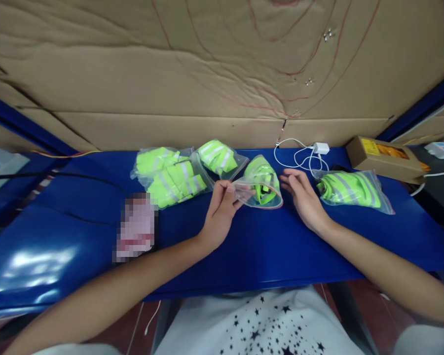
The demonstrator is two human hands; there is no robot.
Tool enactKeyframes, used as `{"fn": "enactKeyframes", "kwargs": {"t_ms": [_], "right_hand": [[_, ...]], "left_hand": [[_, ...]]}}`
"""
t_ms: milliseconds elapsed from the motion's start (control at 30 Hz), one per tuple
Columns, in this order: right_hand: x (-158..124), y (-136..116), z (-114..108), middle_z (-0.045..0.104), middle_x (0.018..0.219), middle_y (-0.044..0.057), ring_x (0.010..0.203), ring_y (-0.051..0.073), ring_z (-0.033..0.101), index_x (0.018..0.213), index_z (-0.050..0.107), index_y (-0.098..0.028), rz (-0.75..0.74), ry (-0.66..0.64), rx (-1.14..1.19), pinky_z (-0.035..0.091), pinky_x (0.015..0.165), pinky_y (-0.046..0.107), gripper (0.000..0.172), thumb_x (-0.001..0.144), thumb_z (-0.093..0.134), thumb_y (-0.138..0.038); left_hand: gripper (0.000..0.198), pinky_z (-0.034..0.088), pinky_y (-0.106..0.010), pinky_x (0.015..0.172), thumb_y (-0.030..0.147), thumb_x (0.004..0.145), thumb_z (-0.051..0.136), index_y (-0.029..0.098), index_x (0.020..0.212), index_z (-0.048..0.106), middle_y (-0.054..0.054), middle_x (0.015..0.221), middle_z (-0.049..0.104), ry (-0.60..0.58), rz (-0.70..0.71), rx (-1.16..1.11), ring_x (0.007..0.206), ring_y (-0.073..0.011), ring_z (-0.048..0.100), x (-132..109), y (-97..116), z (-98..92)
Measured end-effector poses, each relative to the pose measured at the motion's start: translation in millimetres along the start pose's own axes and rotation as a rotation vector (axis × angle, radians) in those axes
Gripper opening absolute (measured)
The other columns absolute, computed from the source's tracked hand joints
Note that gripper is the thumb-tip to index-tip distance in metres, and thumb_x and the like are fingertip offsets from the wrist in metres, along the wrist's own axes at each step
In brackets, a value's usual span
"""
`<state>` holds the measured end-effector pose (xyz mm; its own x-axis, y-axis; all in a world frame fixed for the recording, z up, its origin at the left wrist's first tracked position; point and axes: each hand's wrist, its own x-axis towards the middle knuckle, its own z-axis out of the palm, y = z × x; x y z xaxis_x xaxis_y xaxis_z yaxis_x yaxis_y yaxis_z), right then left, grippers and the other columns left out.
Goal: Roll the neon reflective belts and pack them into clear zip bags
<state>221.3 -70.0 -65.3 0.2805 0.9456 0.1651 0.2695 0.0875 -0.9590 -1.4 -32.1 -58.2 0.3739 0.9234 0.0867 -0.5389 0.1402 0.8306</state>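
In the head view, my left hand [222, 209] pinches the edge of a clear zip bag [276, 199] whose mouth gapes toward me. Inside that bag is a folded neon-yellow reflective vest [259, 170] with grey stripes. My right hand [302, 197] is just right of the bag, fingers apart and holding nothing. Left of my hands lie more bagged yellow vests [177, 182], with another bagged vest [216, 158] behind them. One more bagged vest [351, 190] lies to the right of my right hand.
A white charger with cable [321, 148] lies at the back of the blue table [266, 256]. Right of it stands a cardboard box [385, 160]. A blurred-out phone-like object [136, 227] sits at left, and dark cables cross there. A cardboard wall [207, 88] rises behind.
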Motion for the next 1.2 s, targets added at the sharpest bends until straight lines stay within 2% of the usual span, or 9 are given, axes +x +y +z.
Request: {"fn": "enactKeyframes", "kwargs": {"t_ms": [100,367,567,700,800,900,1000,1067,1200], "right_hand": [[11,12,0,0.063,0.136,0.006,0.121,0.021,0.065,0.131,0.057,-0.029,0.155,-0.045,0.128,0.049,0.11,0.043,0.045,0.098,0.054,-0.059],[-1,-13,-1,0.061,0.146,0.006,0.14,0.023,0.053,0.14,0.059,-0.029,0.141,-0.245,0.024,0.039,0.121,0.045,0.049,0.095,0.064,-0.048],[3,-22,-11,0.072,0.127,0.008,0.117,0.022,0.069,0.126,0.069,-0.023,0.461,-0.426,0.377,0.053,0.105,0.037,0.047,0.082,0.08,-0.033],[6,-22,-11,0.071,0.127,0.008,0.114,0.019,0.068,0.125,0.069,-0.02,0.379,-0.465,0.177,0.052,0.102,0.034,0.043,0.087,0.077,-0.041],[0,-26,-6,0.076,0.107,0.01,0.091,0.018,0.07,0.111,0.074,-0.015,0.301,-0.462,0.054,0.058,0.084,0.033,0.047,0.092,0.066,-0.058],[-13,-32,0,0.075,0.089,0.012,0.066,0.017,0.068,0.095,0.074,-0.012,0.436,-0.608,0.131,0.056,0.055,0.03,0.058,0.09,0.061,-0.069],[-24,-36,5,0.074,0.093,0.01,0.071,0.017,0.07,0.095,0.072,-0.014,0.571,-0.759,0.257,0.057,0.053,0.026,0.047,0.085,0.074,-0.059],[-24,-35,5,0.07,0.085,0.004,0.074,0.015,0.068,0.096,0.07,-0.017,0.544,-0.649,0.312,0.057,0.059,0.025,0.038,0.079,0.083,-0.048],[-8,-31,-7,0.064,0.079,-0.002,0.067,0.013,0.061,0.09,0.065,-0.022,0.274,-0.21,0.299,0.054,0.061,0.026,0.031,0.079,0.082,-0.046]], "left_hand": [[0.024,0.055,-0.045,0.103,0.035,0.095,0.066,0.02,0.09,0.047,-0.001,0.091,0.07,0.034,-0.077,-0.057,0.096,-0.0185,0.072,4,5,0.0],[0.017,0.057,-0.027,0.067,0.026,0.086,0.069,0.018,0.087,0.054,-0.001,0.082,0.067,0.165,-0.263,-0.13,0.07,-0.0133,0.065,3,3,-4.0],[0.015,0.053,-0.023,0.065,0.021,0.082,0.071,0.018,0.085,0.056,0.001,0.077,0.066,0.213,-0.309,-0.161,0.065,-0.011,0.062,1,-1,-2.2],[0.01,0.055,-0.029,0.064,0.026,0.087,0.061,0.016,0.089,0.061,-0.002,0.07,0.066,0.209,-0.377,-0.183,0.063,-0.0156,0.063,11,5,-1.0],[0.017,0.054,-0.031,0.063,0.031,0.087,0.057,0.015,0.082,0.06,-0.004,0.065,0.064,0.182,-0.399,-0.195,0.061,-0.0184,0.063,19,14,-1.9],[0.017,0.053,-0.03,0.061,0.032,0.085,0.058,0.017,0.079,0.058,-0.001,0.058,0.059,0.174,-0.369,-0.194,0.056,-0.0169,0.06,23,20,-7.2],[0.016,0.051,-0.029,0.056,0.033,0.088,0.058,0.018,0.082,0.059,0.002,0.05,0.052,0.184,-0.328,-0.167,0.048,-0.0144,0.053,24,20,-14.5],[0.017,0.052,-0.028,0.059,0.034,0.09,0.057,0.017,0.091,0.061,0.001,0.058,0.059,0.191,-0.283,-0.142,0.054,-0.0153,0.058,25,16,-16.6],[0.023,0.058,-0.032,0.069,0.033,0.091,0.061,0.019,0.11,0.058,-0.002,0.086,0.07,0.174,-0.231,-0.088,0.072,-0.0177,0.068,20,8,-11.2]]}}
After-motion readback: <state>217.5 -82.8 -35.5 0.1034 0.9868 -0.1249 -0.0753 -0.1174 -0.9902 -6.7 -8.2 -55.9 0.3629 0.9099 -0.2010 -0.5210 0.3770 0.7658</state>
